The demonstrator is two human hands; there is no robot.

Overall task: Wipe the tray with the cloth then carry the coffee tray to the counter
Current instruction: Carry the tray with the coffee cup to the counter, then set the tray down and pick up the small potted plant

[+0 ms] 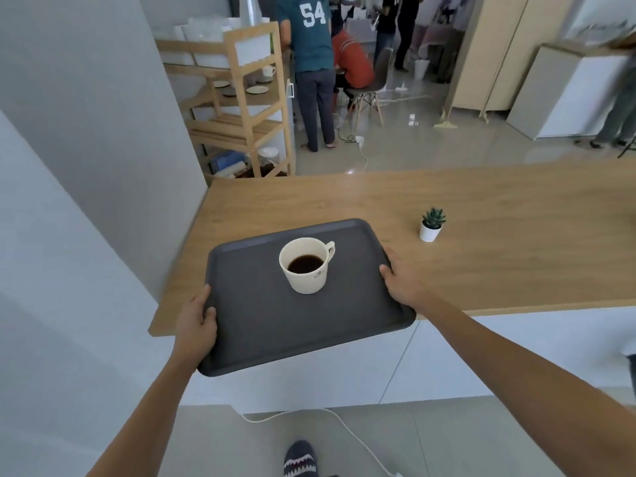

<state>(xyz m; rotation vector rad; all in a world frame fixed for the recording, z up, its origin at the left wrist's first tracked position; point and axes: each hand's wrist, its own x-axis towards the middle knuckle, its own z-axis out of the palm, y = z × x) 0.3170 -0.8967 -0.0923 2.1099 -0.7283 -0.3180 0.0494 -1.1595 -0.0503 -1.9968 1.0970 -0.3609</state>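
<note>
A dark grey tray (pixel 261 325) is held level in both hands, its far half over the wooden counter (pixel 499 242) and its near half past the counter's front edge. A cream cup of black coffee (pixel 307 266) stands upright on the tray's far middle. My left hand (pixel 196 323) grips the tray's left rim, thumb on top. My right hand (pixel 399 277) grips the right rim. Whether the tray touches the counter I cannot tell. No cloth is in view.
A small potted succulent (pixel 432 225) stands on the counter, right of the tray. A grey wall (pixel 86 166) borders the counter's left end. A white cable (pixel 344 428) trails on the floor by my foot. Beyond the counter are a wooden shelf (pixel 247 108) and several people.
</note>
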